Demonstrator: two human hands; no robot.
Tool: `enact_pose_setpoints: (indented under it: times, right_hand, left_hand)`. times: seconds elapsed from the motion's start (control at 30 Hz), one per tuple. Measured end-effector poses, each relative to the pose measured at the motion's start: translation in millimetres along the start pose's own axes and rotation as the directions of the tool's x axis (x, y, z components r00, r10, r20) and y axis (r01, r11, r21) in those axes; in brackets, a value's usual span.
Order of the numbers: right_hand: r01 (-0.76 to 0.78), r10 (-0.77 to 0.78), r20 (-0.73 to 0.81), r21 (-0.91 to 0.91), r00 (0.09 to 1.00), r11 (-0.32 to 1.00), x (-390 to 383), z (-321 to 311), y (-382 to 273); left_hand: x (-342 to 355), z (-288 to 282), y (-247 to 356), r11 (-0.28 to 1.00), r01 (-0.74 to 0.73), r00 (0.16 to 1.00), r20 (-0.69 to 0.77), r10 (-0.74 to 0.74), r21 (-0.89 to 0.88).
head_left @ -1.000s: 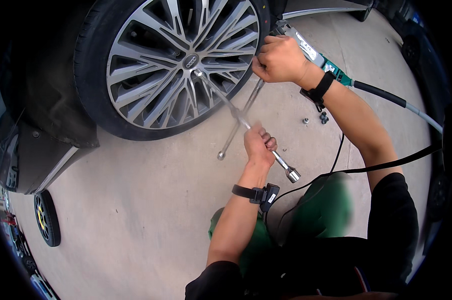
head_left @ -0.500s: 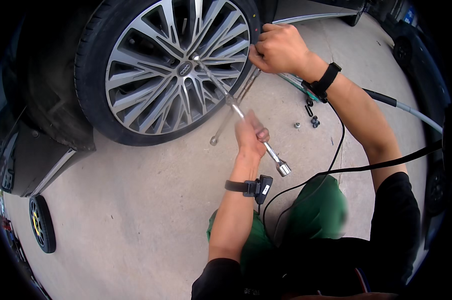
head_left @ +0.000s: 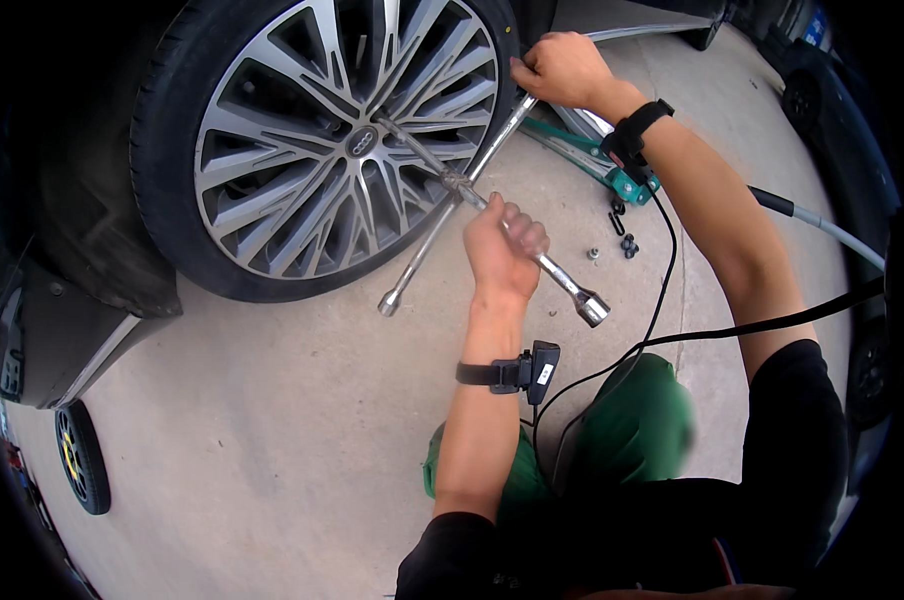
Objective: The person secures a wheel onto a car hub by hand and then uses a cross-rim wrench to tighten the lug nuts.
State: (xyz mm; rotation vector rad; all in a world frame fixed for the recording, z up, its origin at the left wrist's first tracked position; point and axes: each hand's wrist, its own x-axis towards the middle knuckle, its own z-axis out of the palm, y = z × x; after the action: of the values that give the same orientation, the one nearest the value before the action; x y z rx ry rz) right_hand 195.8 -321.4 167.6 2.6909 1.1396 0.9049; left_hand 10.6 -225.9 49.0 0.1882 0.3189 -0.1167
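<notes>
A four-way lug wrench (head_left: 454, 182) of bright metal has one end in among the spokes near the hub of a car wheel (head_left: 363, 143) with a black tyre and grey-and-dark spokes. My left hand (head_left: 502, 250) is wrapped round the wrench's near arm, short of the socket that points toward me. At the end of its upper right arm, my right hand (head_left: 569, 72) has its fingers curled over the metal, hiding that tip. The lower left arm hangs free over the floor, ending in a socket. The spokes hide what the far end fits onto.
A green floor jack (head_left: 627, 185) stands right of the wheel, its handle (head_left: 822, 225) reaching right. Several small dark nuts (head_left: 629, 246) and a silver one (head_left: 593, 254) lie on the concrete. A spare wheel (head_left: 82, 457) is at the left. Black cables cross by my right arm.
The wrench has turned, its lower free arm swinging left and its upper arm now reaching my right hand. My right hand sits slightly higher, and my left still grips the near arm. The view has shifted slightly.
</notes>
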Motion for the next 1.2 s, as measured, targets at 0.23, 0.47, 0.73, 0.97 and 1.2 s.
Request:
enact_pose_setpoints:
  times: [0.23, 0.47, 0.73, 0.97, 1.2]
  right_hand:
    - [-0.305, 0.304, 0.03, 0.132, 0.952, 0.943, -19, 29, -16]
    - [0.118, -0.121, 0.266, 0.028, 0.956, 0.993, -9, 30, 0]
    - [0.107, -0.109, 0.152, 0.022, 0.982, 0.994, -16, 31, -3]
    - [-0.139, 0.17, -0.143, 0.201, 0.975, 0.97, -67, 110, 14]
    - [-0.144, 0.107, 0.182, 0.202, 0.977, 0.969, -38, 58, -16]
  left_hand:
    - [8, -18, -11, 0.994, -0.099, 0.994, 0.054, 0.097, 0.045]
    - [15, -11, -13, 0.992, -0.126, 0.991, 0.055, 0.124, 0.03]
    - [4, -14, -23, 0.98, -0.198, 0.966, 0.167, 0.2, -0.027]
    - [14, -12, -42, 0.988, -0.145, 0.985, 0.105, 0.138, 0.061]
    - [-6, -8, -21, 0.965, -0.245, 0.967, -0.043, 0.25, 0.097]
